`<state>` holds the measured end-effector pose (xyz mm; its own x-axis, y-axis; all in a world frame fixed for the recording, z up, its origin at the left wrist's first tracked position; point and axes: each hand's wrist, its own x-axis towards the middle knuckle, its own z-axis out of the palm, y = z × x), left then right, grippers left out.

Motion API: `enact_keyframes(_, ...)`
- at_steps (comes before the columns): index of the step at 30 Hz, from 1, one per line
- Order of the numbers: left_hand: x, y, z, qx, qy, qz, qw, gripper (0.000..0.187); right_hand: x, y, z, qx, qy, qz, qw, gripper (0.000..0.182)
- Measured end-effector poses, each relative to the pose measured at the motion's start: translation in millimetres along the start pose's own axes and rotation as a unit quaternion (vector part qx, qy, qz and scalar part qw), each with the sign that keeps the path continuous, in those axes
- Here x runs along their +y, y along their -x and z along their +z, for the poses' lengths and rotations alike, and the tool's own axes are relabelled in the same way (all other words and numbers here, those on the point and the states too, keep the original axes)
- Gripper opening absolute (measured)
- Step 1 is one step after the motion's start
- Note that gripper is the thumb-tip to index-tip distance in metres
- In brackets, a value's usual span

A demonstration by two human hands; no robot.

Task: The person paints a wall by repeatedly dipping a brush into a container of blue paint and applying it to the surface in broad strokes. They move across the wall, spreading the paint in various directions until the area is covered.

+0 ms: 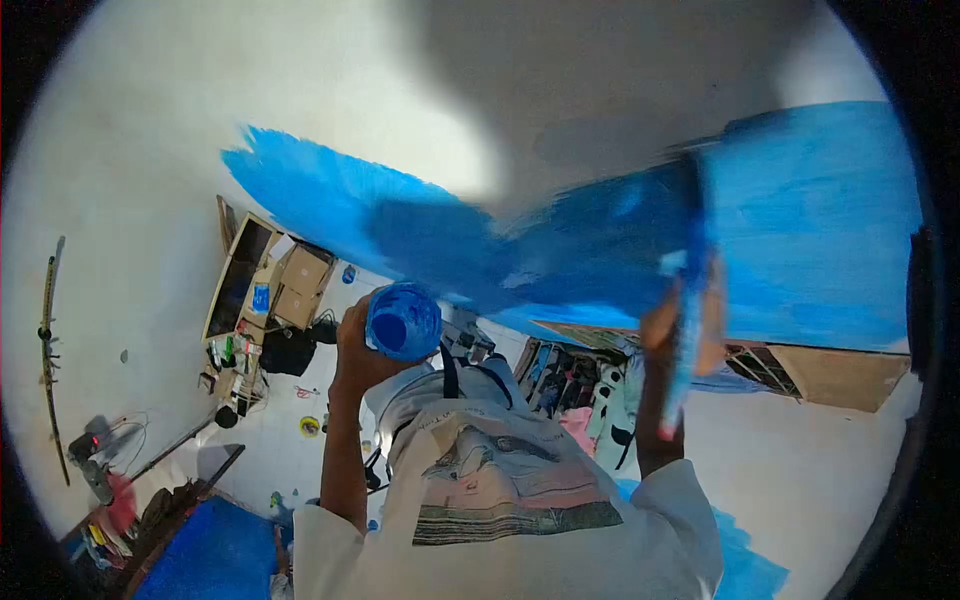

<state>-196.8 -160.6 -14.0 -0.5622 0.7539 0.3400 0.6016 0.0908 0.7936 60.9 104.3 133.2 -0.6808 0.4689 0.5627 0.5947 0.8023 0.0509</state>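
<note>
Raised at the left of centre, my left hand [354,350] is wrapped round a cup of blue paint [403,321], whose open top faces the camera. On the right, my right hand [684,318] is closed round the handle of a paintbrush [691,260]; both are smeared by motion. The brush's dark head is against the white wall [330,60], at the upper edge of a broad band of blue paint [815,220]. Streaky strokes and a shadow lie over the band's middle.
Below the band at left stands a shelf [238,280] with cardboard boxes [301,285]. A rack of clothes [565,378] and a wooden board [838,376] are at right. A blue sheet [212,550] lies bottom left, with part of another person beside it.
</note>
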Motion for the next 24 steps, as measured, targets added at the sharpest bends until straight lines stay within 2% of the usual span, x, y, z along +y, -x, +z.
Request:
enact_keyframes(1, -4.6, -1.8, 3.1, -0.011, 0.010, -0.015, 1.000, 0.090, -8.2, -20.6, -27.9, -0.028, -0.034, -0.005, 0.999, 0.038)
enact_keyframes(2, -6.7, -3.0, 5.9, -0.025, 0.019, -0.030, 0.999, 0.088, -10.2, -20.9, -20.2, -0.033, -0.034, -0.006, 0.999, 0.038)
enact_keyframes(4, -8.4, -5.9, 11.3, -0.038, 0.045, -0.049, 0.997, 0.087, -20.4, -14.4, 13.9, 0.156, 0.061, -0.063, 0.984, 0.034)
enact_keyframes(5, -8.5, -8.5, 12.7, -0.047, 0.066, -0.064, 0.995, 0.085, -30.7, 0.8, 37.1, -0.019, -0.097, 0.116, 0.988, 0.036)
enact_keyframes(6, -5.8, -10.8, 11.9, -0.042, 0.067, -0.067, 0.995, 0.085, -40.1, 21.9, 67.8, -0.194, -0.245, 0.285, 0.906, 0.038)
enact_keyframes(7, 0.0, -11.9, 9.9, -0.021, 0.069, -0.048, 0.996, 0.084, -41.7, 42.8, 103.6, -0.154, -0.174, 0.128, 0.964, 0.043)
enact_keyframes(8, 3.2, -11.8, 8.3, 0.002, 0.070, -0.029, 0.997, 0.083, -42.6, 62.0, 140.2, -0.107, -0.100, -0.035, 0.989, 0.048)
enact_keyframes(10, 1.2, -10.7, 5.5, -0.009, 0.068, -0.042, 0.997, 0.084, -56.2, 95.2, 198.2, -0.016, -0.251, -0.074, 0.965, 0.041)
enact_keyframes(13, -6.4, -9.6, 3.7, -0.020, 0.062, -0.045, 0.997, 0.086, -74.8, 137.3, 236.8, -0.070, -0.258, -0.027, 0.963, 0.045)
enact_keyframes(14, -9.6, -4.6, 2.0, -0.017, 0.058, -0.049, 0.997, 0.086, -78.9, 139.9, 234.7, -0.067, -0.354, -0.026, 0.932, 0.048)
enact_keyframes(15, -11.8, -1.7, 1.0, -0.016, 0.059, -0.052, 0.997, 0.086, -77.3, 138.7, 233.8, -0.070, -0.355, -0.027, 0.932, 0.048)
enact_keyframes(17, -12.8, -1.2, -1.6, -0.030, 0.068, -0.086, 0.993, 0.095, -67.9, 121.4, 228.2, -0.122, -0.279, -0.053, 0.951, 0.053)
enact_keyframes(18, -13.8, -1.6, -3.1, -0.029, 0.069, -0.088, 0.993, 0.095, -60.2, 106.2, 219.3, -0.058, -0.197, -0.060, 0.977, 0.049)
enact_keyframes(20, -15.4, 0.1, -5.6, -0.020, 0.071, -0.087, 0.993, 0.096, -54.8, 57.8, 156.8, 0.032, -0.180, -0.024, 0.983, 0.033)
enact_keyframes(22, -18.6, 0.8, -6.3, -0.017, 0.070, -0.088, 0.993, 0.096, -52.5, 18.2, 67.4, 0.034, -0.008, -0.017, 0.999, 0.027)
enact_keyframes(23, -20.4, 1.8, -6.5, -0.017, 0.067, -0.085, 0.994, 0.095, -29.1, 18.6, 63.5, 0.170, -0.125, 0.020, 0.977, 0.025)
enact_keyframes(24, -22.9, 4.9, -4.9, -0.003, 0.055, -0.089, 0.994, 0.094, -9.1, 26.4, 26.0, 0.035, 0.265, 0.059, 0.962, 0.024)
